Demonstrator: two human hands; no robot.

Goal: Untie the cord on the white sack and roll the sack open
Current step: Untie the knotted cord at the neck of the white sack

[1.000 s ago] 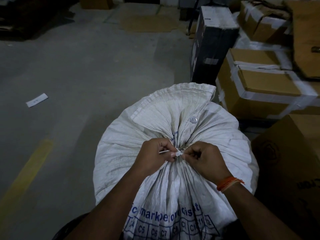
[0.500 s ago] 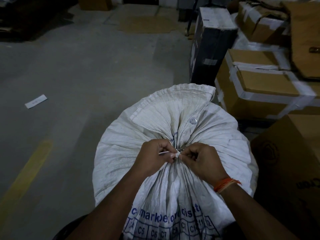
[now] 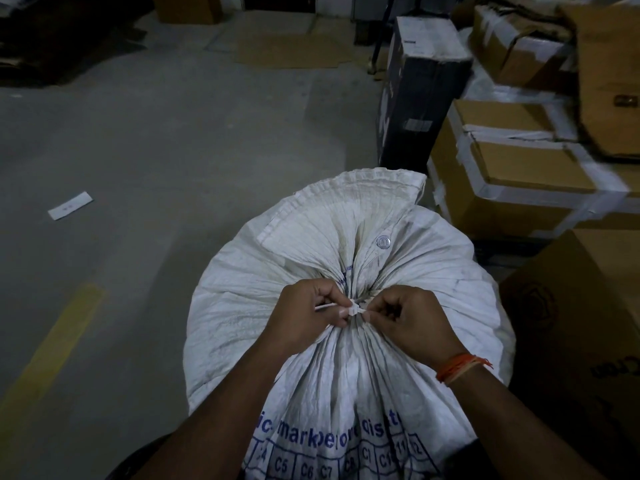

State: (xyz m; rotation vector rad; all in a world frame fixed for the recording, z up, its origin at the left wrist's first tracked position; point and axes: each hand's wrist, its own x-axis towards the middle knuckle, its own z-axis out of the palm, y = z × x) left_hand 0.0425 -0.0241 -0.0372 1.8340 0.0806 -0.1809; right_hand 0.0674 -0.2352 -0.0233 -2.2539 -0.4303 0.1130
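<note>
A full white woven sack (image 3: 242, 306) with blue print stands in front of me, its neck gathered tight and its top flap fanned out behind. A thin white cord (image 3: 354, 308) is knotted around the neck. My left hand (image 3: 308, 308) pinches the cord's left side, with a loose end sticking out to the left. On the other side of the knot my right hand (image 3: 412, 320), an orange thread on its wrist, pinches the cord. The fingertips of both hands nearly touch at the knot.
Taped cardboard boxes (image 3: 519, 178) are stacked close on the right, with a black box (image 3: 415, 91) behind the sack and a brown box (image 3: 581, 323) at the right front. Grey concrete floor spreads to the left, with a paper slip (image 3: 70, 205) and a yellow line (image 3: 52, 351).
Both hands stay pinched on the knot with only small finger shifts. The sack has not moved.
</note>
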